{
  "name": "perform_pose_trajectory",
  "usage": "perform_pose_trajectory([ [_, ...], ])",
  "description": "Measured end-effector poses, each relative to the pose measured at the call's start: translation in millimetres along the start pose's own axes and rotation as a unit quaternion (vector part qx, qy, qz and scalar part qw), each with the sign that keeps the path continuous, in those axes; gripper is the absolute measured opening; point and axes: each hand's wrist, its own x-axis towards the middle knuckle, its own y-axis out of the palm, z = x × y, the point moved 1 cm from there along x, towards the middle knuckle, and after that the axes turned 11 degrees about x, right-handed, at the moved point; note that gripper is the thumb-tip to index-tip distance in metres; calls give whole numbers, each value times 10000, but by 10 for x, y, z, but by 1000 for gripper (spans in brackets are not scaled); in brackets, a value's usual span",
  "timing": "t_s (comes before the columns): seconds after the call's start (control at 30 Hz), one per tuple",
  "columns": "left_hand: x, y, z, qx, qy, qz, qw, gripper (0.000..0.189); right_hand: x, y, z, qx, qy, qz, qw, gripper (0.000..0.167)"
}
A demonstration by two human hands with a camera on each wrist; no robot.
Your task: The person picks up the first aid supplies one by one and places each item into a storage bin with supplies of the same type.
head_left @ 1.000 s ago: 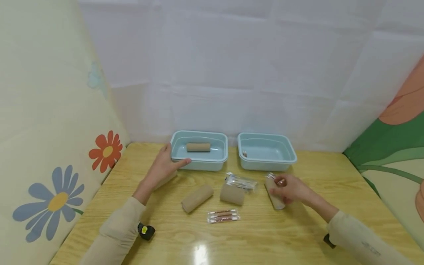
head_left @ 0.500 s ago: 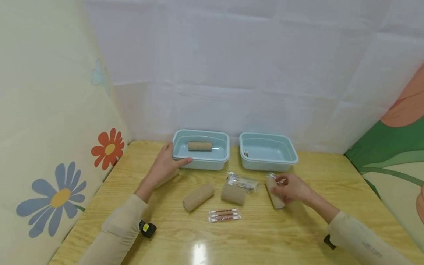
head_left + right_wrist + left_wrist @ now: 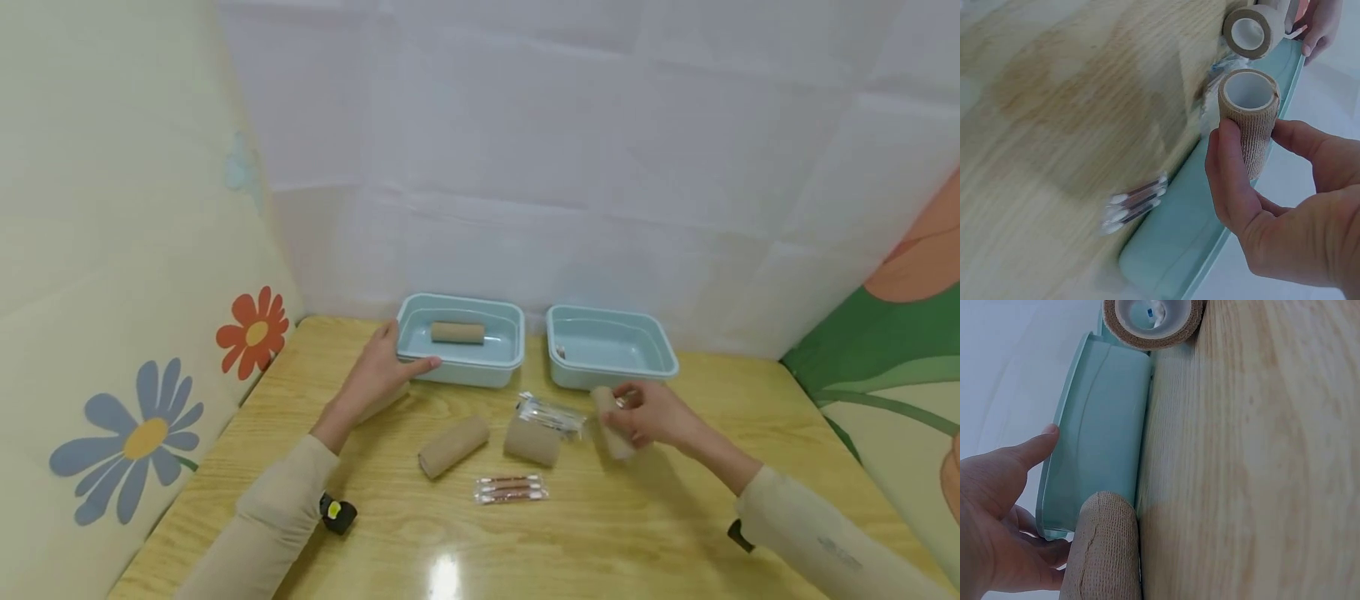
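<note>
My right hand (image 3: pixel 654 414) pinches a tan elastic bandage roll (image 3: pixel 1252 128) between thumb and fingers. In the right wrist view its white hollow core faces up, tilted, and a clear packet of cotton swabs (image 3: pixel 1138 203) lies on the table close by. My left hand (image 3: pixel 375 372) holds the near left corner of the left light-blue plastic box (image 3: pixel 480 372), thumb along the rim. Inside that box lies one bandage roll (image 3: pixel 457 333). Another bandage roll (image 3: pixel 1105 550) rests against the box beneath my left hand, mostly hidden by the hand in the head view.
A second blue box (image 3: pixel 613 377) stands to the right with a small item (image 3: pixel 561 352) in its left corner. Between my hands lie two bandage rolls (image 3: pixel 453 447), a clear swab packet (image 3: pixel 551 415) and a packet of brown-stemmed swabs (image 3: pixel 512 489). A white sheet (image 3: pixel 480 150) hangs behind.
My right hand has lifted the bandage roll and shifted it slightly left and toward the right box. My left hand stays at the left box's corner. The head view has shifted a little.
</note>
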Motion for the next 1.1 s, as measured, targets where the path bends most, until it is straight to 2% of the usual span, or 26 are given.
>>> perform_pose_trajectory([
  [0.27, 1, 47, -13, 22, -80, 59, 9999, 112, 167, 108, 224, -279, -206, 55, 9994, 51],
  [0.67, 6, 129, -98, -9, -5, 33, 10000, 111, 409, 195, 524, -231, -318, 152, 9991, 53],
  [1.1, -3, 153, -128, -52, 6, -29, 10000, 109, 736, 241, 777, 518, -8, 448, 9977, 58],
])
